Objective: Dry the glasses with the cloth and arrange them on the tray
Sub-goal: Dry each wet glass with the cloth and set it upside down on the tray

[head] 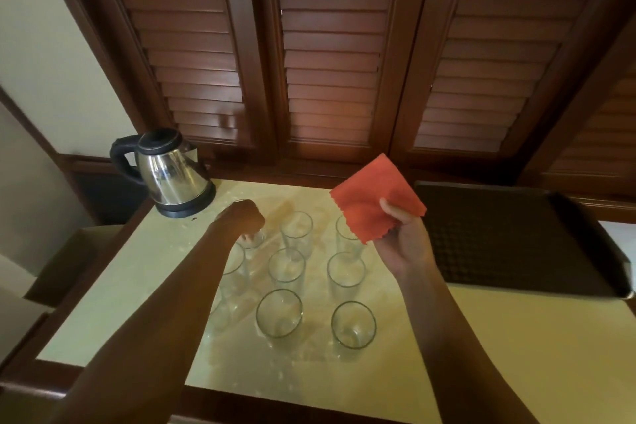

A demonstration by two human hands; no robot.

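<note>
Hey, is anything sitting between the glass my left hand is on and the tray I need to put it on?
Yes. The left hand grips the far-left glass; the tray lies to the right. Two more glasses of the back row stand between, and the right hand holds the cloth up there too.

We're looking at dark louvred wooden doors (330, 55), a cream wall (44, 45) left, a pale glossy tabletop (499, 348) below.
</note>
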